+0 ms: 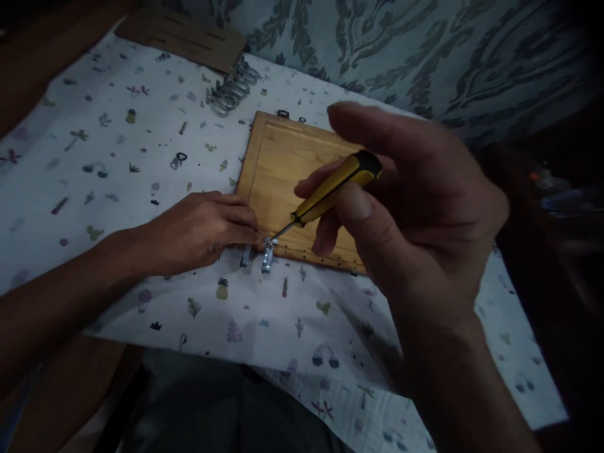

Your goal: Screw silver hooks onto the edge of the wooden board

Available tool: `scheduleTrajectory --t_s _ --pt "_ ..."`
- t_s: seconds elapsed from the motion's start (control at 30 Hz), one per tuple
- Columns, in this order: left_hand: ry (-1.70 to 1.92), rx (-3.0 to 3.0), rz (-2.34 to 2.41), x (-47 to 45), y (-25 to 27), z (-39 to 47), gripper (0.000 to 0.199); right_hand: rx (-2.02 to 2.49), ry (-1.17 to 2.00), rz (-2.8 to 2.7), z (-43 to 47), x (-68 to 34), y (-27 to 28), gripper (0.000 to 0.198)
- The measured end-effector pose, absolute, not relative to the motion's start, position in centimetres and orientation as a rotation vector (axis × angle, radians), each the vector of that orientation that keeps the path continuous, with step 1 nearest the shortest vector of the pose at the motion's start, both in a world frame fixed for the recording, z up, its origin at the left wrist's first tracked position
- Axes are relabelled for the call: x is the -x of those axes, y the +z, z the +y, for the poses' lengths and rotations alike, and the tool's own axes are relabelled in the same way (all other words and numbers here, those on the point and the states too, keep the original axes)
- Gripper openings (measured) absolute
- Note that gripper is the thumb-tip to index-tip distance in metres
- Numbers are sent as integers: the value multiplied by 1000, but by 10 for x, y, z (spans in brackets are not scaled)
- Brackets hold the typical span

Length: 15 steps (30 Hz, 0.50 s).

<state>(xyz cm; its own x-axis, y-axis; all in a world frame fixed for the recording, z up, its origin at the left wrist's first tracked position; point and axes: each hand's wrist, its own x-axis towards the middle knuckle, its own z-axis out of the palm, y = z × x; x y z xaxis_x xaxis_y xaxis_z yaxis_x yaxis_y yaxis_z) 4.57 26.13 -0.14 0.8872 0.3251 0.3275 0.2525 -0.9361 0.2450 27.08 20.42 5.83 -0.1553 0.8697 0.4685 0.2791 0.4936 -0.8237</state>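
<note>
A yellow and black screwdriver [325,189] is held in my right hand [415,207], its handle between thumb and fingers. Its thin shaft slants down to the left, and the tip meets a small shiny metal fitting [267,257] at the near edge of a wooden board [292,170]. My left hand [205,228] lies over the board's near left corner, fingers closed and pressed on it; the fingertips reach almost to the screwdriver tip. Just under them sits a second metal fitting [245,257]. Small dark holes run along the board's near edge. Whether a screw is under the tip, I cannot tell.
Several metal rings or clips [231,88] lie in a pile behind the board, beside a brown slotted cardboard piece [184,41]. A printed cloth [117,189] covers the table. A patterned wall or curtain [377,44] rises behind. Another arm [42,56] shows at top left.
</note>
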Motion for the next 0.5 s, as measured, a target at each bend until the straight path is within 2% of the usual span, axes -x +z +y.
scheduleTrajectory --t_s 0.2,0.37,0.5 --pt "577 -2852 451 -45 -4 261 43 948 664 -1654 209 -273 57 14" --pt "609 -2877 417 -46 -4 260 45 790 682 -1638 217 -272 52 20" --pt "592 -2872 439 -46 -4 261 51 790 688 -1655 219 -277 45 33"
